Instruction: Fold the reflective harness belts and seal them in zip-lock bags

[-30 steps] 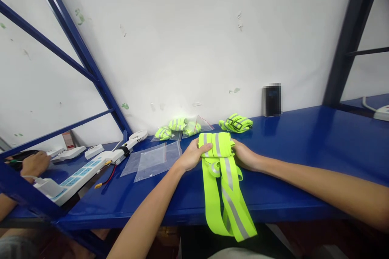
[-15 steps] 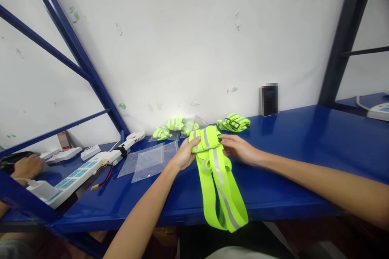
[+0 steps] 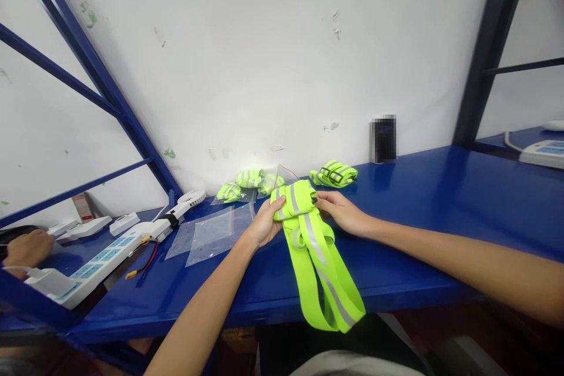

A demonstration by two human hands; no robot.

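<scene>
Where hands (image 3: 264, 224) (image 3: 340, 214) grip vest (image 3: 304, 235), bags (image 3: 214, 242) (clear) lie

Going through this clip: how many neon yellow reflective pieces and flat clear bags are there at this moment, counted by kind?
Neon yellow reflective strap piece held in both hands: 1
Neon yellow bundles in clear bags: 3
Loose neon yellow bundle with black buckles: 1
Flat clear zip bags: 2
Total: 7
</scene>
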